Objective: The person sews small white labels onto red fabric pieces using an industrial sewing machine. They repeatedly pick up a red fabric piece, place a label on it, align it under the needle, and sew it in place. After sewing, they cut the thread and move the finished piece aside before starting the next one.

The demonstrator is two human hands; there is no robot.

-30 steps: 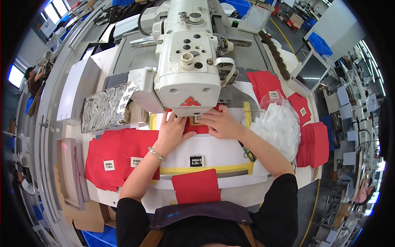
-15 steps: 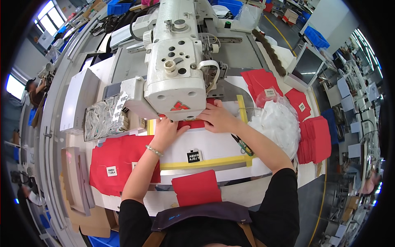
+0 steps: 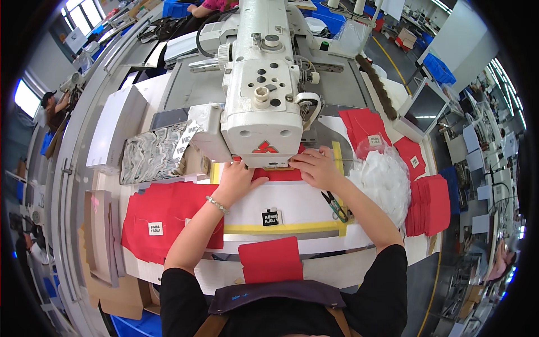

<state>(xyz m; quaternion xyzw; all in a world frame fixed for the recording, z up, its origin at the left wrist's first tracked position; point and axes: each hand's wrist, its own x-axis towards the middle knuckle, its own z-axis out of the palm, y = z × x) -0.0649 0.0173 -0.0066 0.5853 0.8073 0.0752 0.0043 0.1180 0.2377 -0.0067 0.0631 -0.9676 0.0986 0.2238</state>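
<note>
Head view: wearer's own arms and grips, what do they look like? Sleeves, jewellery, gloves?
Left sleeve and right sleeve are both black and short, ending near the elbow, with no visible markings. Left grip and right grip are ungloved. A pale, beaded-looking bracelet circles the left wrist; none shows on the right.

A white table (image 3: pixel 331 272) is carrying a sewing machine (image 3: pixel 261 121). On its left, a long white box (image 3: pixel 117 129) is standing, and an open box of strips (image 3: pixel 149 160) and red cloth pieces (image 3: pixel 146 208) are lying. On its right, a white bundle (image 3: pixel 382 182) and a red cloth stack (image 3: pixel 431 202) are resting.
</note>
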